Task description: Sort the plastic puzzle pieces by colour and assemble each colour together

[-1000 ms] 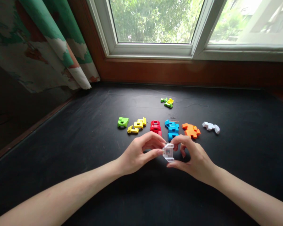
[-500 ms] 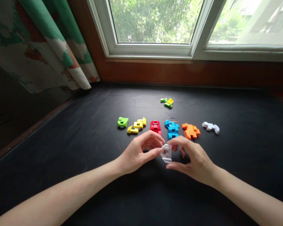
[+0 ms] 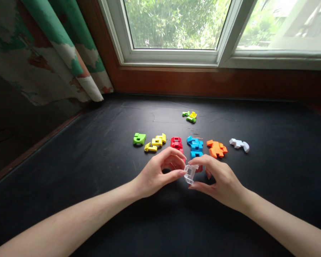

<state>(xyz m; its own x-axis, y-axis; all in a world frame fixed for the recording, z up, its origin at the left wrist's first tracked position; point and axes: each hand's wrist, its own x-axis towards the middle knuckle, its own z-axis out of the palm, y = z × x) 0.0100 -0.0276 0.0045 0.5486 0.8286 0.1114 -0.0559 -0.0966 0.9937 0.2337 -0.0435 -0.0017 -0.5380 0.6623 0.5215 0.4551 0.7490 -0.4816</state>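
A translucent white plastic piece (image 3: 190,174) is held between both hands above the black table. My left hand (image 3: 156,175) pinches its left side with thumb and fingertips. My right hand (image 3: 220,178) grips it from the right, index finger at the top and thumb at the bottom. Just beyond the hands, a red piece (image 3: 176,142) and a blue piece (image 3: 195,143) lie partly hidden by the fingers. An orange piece (image 3: 216,148) sits beyond my right hand, and yellow pieces (image 3: 157,141) lie beyond my left hand.
On the black table (image 3: 96,157), a green piece (image 3: 139,139) is at the row's left end and a white piece (image 3: 239,144) at its right end. Farther back lies a small green and yellow cluster (image 3: 190,117). A curtain (image 3: 77,64) hangs at the left by the window.
The translucent piece has turned and tilted between the fingers, its top now leaning right. Both hands have shifted only slightly.
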